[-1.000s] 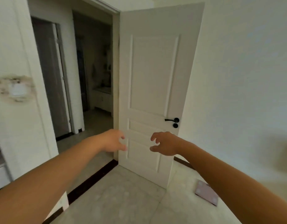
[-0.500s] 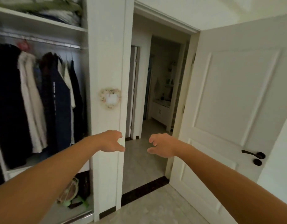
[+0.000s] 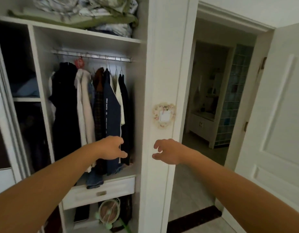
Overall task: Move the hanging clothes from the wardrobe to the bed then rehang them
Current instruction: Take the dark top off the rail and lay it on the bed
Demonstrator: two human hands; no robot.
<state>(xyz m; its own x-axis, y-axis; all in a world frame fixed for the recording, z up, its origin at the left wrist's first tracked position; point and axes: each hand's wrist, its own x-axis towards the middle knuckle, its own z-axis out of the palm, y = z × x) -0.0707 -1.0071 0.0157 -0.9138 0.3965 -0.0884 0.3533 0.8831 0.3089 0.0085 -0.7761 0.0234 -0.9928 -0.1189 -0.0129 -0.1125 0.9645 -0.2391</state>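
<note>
1. Clothes, a row of dark, navy and cream hanging garments (image 3: 101, 106), hang on wire hangers from the silver metal rail (image 3: 91, 56) inside the open white wardrobe (image 3: 145, 98).
2. Soft and floppy, probably light singly but heavier bunched; the hanger hooks at the rail look the best hold.
3. Left hand (image 3: 111, 149) and right hand (image 3: 167, 151) hover with loosely curled fingers, holding nothing.
4. Folded green-and-white bedding (image 3: 88, 15) fills the top shelf; a small round fan (image 3: 109, 211) sits below the white drawer (image 3: 98, 192).
</note>
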